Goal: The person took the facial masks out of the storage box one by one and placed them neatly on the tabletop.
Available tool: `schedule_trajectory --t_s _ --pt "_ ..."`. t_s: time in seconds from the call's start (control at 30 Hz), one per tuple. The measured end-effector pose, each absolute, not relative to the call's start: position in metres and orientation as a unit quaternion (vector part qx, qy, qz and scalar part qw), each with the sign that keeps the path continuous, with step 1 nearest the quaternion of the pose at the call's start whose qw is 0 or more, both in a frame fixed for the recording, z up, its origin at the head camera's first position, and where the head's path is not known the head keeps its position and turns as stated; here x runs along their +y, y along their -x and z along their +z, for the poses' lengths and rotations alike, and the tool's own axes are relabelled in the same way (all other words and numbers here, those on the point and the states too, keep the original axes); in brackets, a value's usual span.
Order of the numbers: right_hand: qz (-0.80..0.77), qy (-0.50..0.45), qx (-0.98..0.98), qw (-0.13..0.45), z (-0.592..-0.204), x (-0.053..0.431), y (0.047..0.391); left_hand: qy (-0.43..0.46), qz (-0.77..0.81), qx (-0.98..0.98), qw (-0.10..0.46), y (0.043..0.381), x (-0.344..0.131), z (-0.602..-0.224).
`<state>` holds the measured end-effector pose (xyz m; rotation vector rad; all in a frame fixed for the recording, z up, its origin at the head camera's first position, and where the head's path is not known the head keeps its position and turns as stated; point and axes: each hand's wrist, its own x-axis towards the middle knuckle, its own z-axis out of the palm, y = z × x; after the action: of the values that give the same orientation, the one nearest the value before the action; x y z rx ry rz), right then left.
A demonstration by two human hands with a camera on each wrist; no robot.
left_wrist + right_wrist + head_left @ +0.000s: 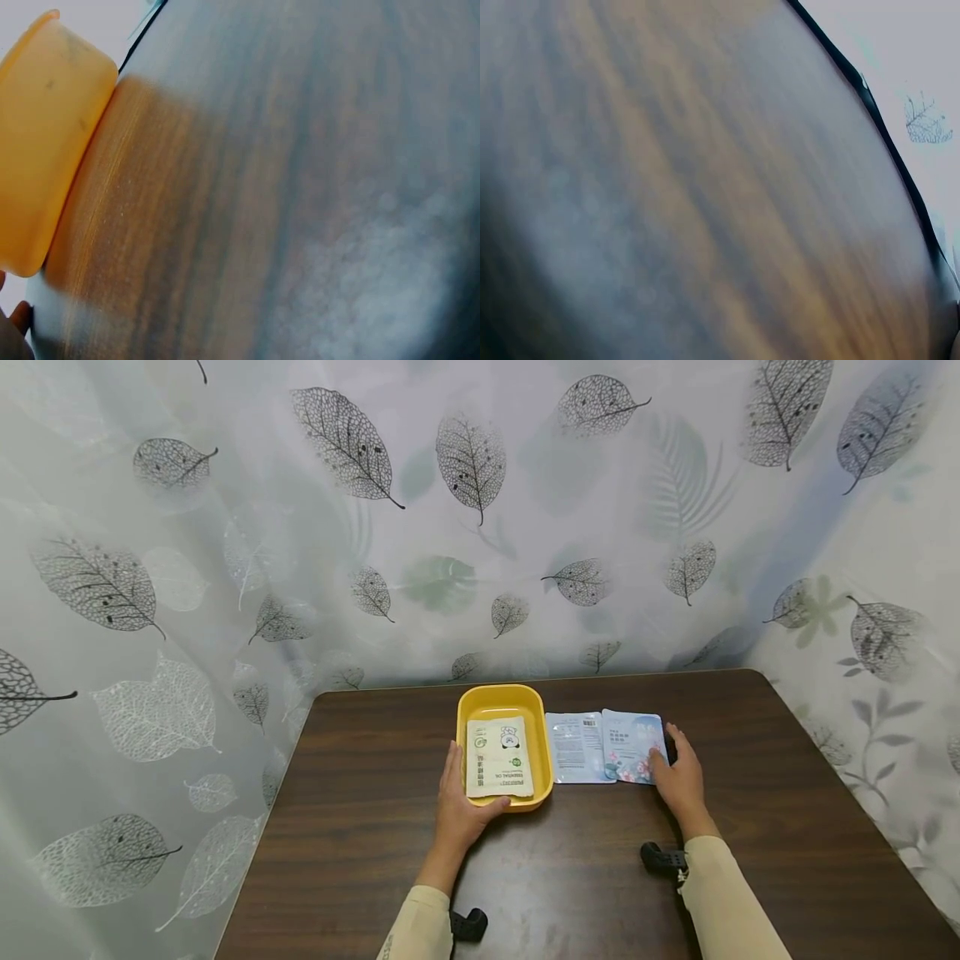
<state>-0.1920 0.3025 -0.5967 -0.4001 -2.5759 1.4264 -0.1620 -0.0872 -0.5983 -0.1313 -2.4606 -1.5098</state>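
Observation:
In the head view my left hand lies at the near left corner of a yellow plastic basin, fingers extended along its left side and thumb at the front rim. The basin's side wall also appears in the left wrist view. Inside lies a cream packet with a panda drawing and the words "essential oil". My right hand pinches the right edge of a light-blue flowered sachet, thumb on top. That sachet overlaps a second, paler sachet printed with small text, beside the basin.
The brown wood-grain table carries these things near its far edge. A leaf-patterned curtain hangs behind it and along the sides. Black wrist mounts stick out at the sleeves. The right wrist view holds mostly blurred tabletop.

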Motion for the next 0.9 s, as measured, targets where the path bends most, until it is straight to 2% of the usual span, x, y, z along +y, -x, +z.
schedule_trajectory --t_s 0.27,0.5,0.67,0.9 --pt "0.562 0.172 -0.796 0.145 -0.575 0.287 0.193 0.044 -0.518 -0.845 0.126 0.163 -0.089 -0.599" --pt "0.592 0.119 -0.765 0.225 -0.533 0.262 0.194 0.045 -0.508 -0.851 0.128 0.162 -0.089 -0.600" --pt "0.605 0.068 -0.759 0.232 -0.499 0.239 0.198 0.039 -0.502 -0.855 0.123 0.162 -0.089 -0.599" --pt "0.610 -0.007 -0.764 0.211 -0.468 0.192 0.196 0.039 -0.505 -0.854 0.115 0.160 -0.089 -0.597"
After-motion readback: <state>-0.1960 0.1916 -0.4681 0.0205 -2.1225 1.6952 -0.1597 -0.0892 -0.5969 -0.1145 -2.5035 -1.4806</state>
